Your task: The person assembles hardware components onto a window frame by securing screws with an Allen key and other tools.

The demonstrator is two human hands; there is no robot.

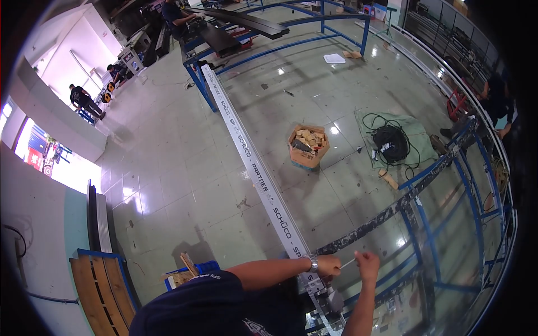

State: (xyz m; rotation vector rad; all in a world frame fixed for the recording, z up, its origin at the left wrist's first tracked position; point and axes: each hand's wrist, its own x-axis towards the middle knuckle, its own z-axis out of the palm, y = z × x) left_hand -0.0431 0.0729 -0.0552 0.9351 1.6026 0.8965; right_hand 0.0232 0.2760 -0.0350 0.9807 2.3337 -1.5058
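My left hand [329, 266], with a metal watch on the wrist, is closed just above the near end of a long metal profile [259, 178] wrapped in printed film. My right hand [367, 264] is raised close beside it, its fingers pinched. Between the two hands runs a short, thin, pale strip [348, 263], with one end at each hand. What it is exactly is too small to make out. Below my left hand, a metal fitting [318, 287] sits at the near end of the profile; a grey block-like part [335, 301] is next to it.
The profile rests across blue metal frames [364, 39], with a dark-topped frame [370, 221] at right. On the floor stand a carton of wooden blocks [308, 147] and a coiled black cable [390, 143] on green cloth. A person [496, 98] is at far right; others work farther back.
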